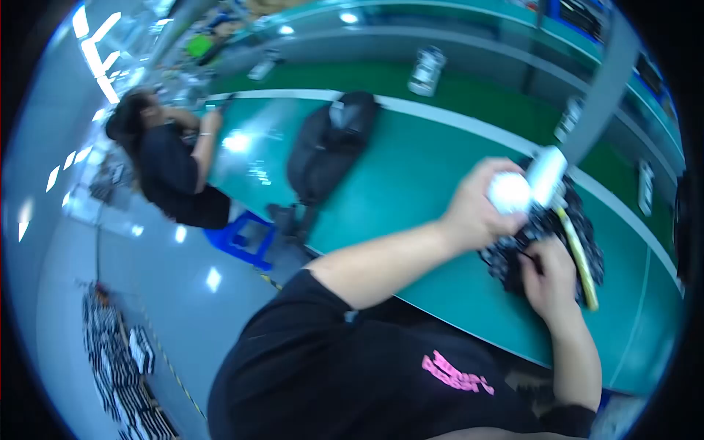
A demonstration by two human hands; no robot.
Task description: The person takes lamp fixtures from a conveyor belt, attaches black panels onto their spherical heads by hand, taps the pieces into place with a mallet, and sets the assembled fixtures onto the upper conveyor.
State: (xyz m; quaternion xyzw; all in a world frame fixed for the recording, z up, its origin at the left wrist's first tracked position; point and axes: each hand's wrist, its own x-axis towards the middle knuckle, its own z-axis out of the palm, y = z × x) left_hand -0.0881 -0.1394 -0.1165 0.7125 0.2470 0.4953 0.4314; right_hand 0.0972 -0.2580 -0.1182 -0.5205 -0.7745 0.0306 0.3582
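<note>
My left hand [477, 209] is wrapped round a round white object [510, 193], held above the green table. Just right of it is a white cylindrical piece [546, 176] by a grey post. Lower down, my right hand [548, 275] has its fingers bent at a pile of small black items [506, 268]; what they hold, if anything, is too blurred to tell. A yellow stick-like object [579, 257] lies across the pile, to the right of my right hand.
A black bag [334, 147] lies on the green table [411, 176]. Another person [172, 165] is at the table's far left, near a blue stool [246, 238]. White devices [427, 71] sit on the green strip behind. A grey post [605, 95] rises at the right.
</note>
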